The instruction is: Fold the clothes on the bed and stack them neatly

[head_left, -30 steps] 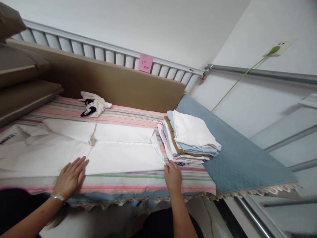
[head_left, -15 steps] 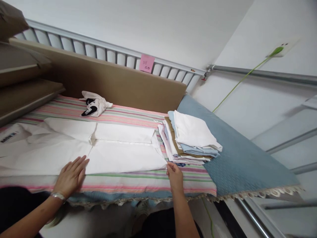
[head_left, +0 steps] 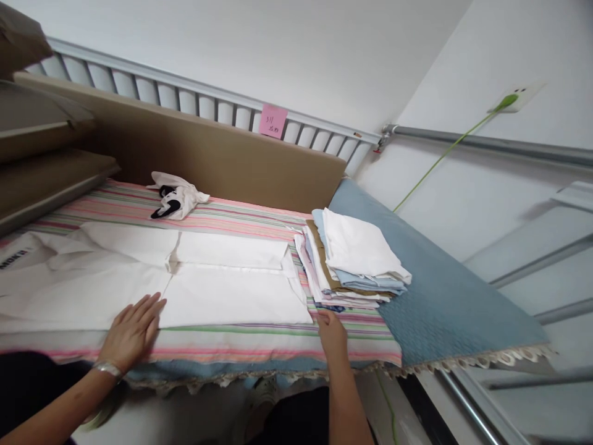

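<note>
A long white folded garment (head_left: pixel 231 293) lies flat across the striped cloth (head_left: pixel 278 343), with dark lettering at its far left end. My left hand (head_left: pixel 134 330) rests palm down on its near edge, fingers stretched out. At the garment's near right corner is my right hand (head_left: pixel 332 330), its fingers bent and close together; whether they still pinch the corner is too small to tell. Just beyond that hand stands a stack of folded clothes (head_left: pixel 361 247), with a white piece on top and blue and brown ones below.
A crumpled white and black cloth (head_left: pixel 178 198) lies near the brown board (head_left: pixel 222 157) at the back. Cardboard boxes (head_left: pixel 50 179) are at the left. A pink note (head_left: pixel 273 120) hangs on the radiator. A green cord (head_left: pixel 445 154) runs from the wall socket.
My right hand has shifted slightly right and down at the garment's corner, and the corner now lies flatter. My left hand stays in place. The view has moved slightly.
</note>
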Demonstrator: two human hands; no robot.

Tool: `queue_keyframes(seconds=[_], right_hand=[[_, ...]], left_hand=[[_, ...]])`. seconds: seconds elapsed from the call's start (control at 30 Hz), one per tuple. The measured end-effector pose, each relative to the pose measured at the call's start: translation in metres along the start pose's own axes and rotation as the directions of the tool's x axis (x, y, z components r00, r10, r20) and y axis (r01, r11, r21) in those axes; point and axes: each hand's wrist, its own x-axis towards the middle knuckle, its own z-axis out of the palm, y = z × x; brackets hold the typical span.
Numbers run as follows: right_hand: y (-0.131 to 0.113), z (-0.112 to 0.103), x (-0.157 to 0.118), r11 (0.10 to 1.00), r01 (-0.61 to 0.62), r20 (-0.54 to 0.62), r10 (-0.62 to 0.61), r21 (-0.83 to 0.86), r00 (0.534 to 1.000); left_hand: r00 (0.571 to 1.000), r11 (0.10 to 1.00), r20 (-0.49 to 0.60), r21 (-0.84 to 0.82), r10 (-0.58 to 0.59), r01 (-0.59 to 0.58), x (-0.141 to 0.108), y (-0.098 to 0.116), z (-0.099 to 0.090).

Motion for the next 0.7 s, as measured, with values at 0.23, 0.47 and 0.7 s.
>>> queue_keyframes(seconds=[0.23, 0.47, 0.7], right_hand=[[-0.056, 0.087, -0.068, 0.668, 0.692, 0.305, -0.622, -0.275, 0.721], [-0.032, 0.125, -0.069, 0.629, 0.559, 0.399, -0.394, -0.540, 0.828], [-0.002, 0.095, -0.039, 0.593, 0.518, 0.429, -0.299, -0.617, 0.852]], left_hand=[[1.000, 0.999, 0.008, -0.028, -0.024, 0.024, 0.001, 0.002, 0.002], [0.991, 0.997, 0.107, -0.018, -0.078, 0.080, 0.003, 0.015, -0.018], [0.972, 0.988, 0.213, -0.097, -0.096, 0.119, 0.002, 0.018, -0.028]])
